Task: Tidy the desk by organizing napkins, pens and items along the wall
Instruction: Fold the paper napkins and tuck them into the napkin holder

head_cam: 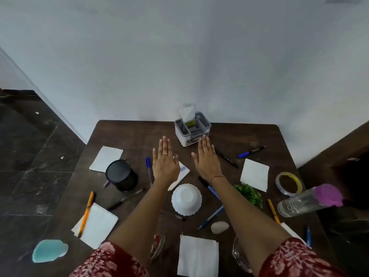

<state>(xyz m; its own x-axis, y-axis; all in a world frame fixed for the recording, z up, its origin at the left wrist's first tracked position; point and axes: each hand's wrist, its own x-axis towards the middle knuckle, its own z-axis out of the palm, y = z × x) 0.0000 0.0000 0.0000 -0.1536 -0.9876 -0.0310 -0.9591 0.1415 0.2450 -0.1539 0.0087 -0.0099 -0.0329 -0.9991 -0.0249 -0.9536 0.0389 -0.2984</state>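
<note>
My left hand (164,161) and my right hand (206,158) are stretched flat, palms down, over the middle of the dark wooden desk (137,132), holding nothing. A white organizer box (192,129) with a tissue sticking up stands at the wall, just beyond my right fingertips. White napkins lie scattered: far left (106,161), near left (97,224), right (254,174), front (197,255), and one partly under my left hand (182,172). Several pens and markers lie about, among them a blue marker (251,151), a black pen (226,157) and an orange pen (86,213).
A black mug (120,174) stands left, an upturned white bowl (186,198) in the middle. At the right are a tape roll (288,183), a green sprig (249,193) and a purple-capped bottle (309,199). A stone (219,226) and a teal dish (50,250) lie near the front.
</note>
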